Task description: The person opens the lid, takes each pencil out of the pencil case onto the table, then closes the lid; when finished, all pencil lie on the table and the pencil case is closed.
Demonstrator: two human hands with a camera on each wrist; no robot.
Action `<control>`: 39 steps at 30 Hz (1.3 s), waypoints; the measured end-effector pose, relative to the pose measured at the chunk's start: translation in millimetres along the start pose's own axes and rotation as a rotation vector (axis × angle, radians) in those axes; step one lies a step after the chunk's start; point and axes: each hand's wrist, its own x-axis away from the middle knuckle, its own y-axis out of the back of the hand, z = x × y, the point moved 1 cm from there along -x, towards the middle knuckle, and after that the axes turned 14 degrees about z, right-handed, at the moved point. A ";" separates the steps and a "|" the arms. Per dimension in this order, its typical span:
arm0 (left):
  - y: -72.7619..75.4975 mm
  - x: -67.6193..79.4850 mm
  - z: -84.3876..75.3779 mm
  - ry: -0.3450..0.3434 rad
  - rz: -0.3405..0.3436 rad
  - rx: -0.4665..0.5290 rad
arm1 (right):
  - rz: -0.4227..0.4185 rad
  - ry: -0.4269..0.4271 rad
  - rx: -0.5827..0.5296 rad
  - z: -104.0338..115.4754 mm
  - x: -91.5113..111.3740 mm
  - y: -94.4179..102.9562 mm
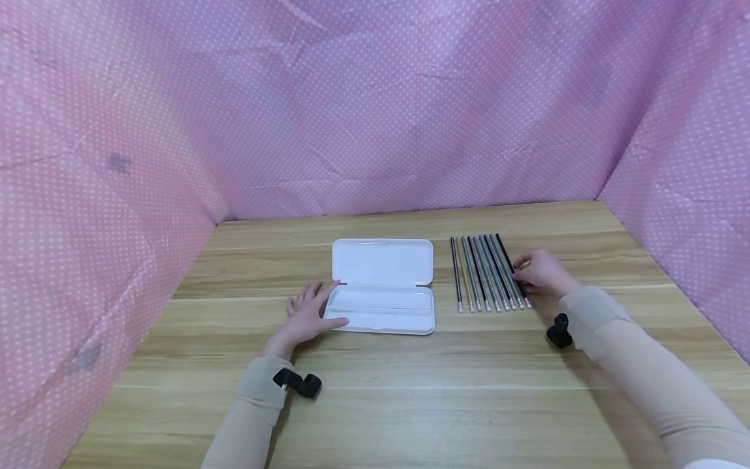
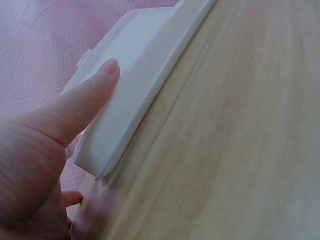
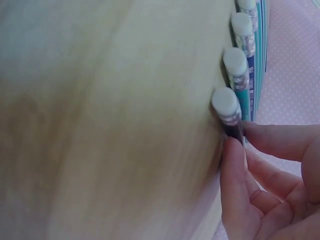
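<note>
A white pencil case lies with its lid folded back on the table, and its tray looks bare inside. My left hand spans the case's left end, fingers spread. In the left wrist view, the thumb lies straight against the case's front wall. To the right of the case, several pencils lie in a row, white erasers toward me. At the row's right end, my right hand pinches a black pencil between thumb and forefinger. Its eraser shows in the right wrist view.
The wooden table extends in front of the case and to both sides. Pink dotted cloth hangs behind the table and along its left and right sides. A black camera mount sits on each wrist.
</note>
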 end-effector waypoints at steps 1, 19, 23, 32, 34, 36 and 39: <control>-0.1 -0.1 0.1 0.000 0.000 -0.001 | 0.002 0.000 0.002 0.1 0.2 0.1; 0.1 -1.8 1.0 0.006 -0.002 -0.013 | -0.018 0.020 0.086 14.5 6.4 -2.5; -0.2 -1.7 1.5 0.005 -0.003 -0.016 | -0.008 0.036 0.132 22.3 7.3 -9.6; -0.9 -1.9 2.4 0.008 0.000 -0.010 | 0.007 0.104 0.184 39.7 5.0 -23.6; -0.9 -1.9 2.1 0.011 -0.002 -0.010 | -0.001 0.119 0.194 44.4 5.0 -26.8; -0.8 -1.9 1.7 0.014 -0.003 -0.010 | -0.014 0.136 0.200 48.2 3.5 -29.8; -0.8 -1.6 1.2 0.015 -0.004 -0.012 | -0.029 0.169 0.208 55.2 0.9 -36.4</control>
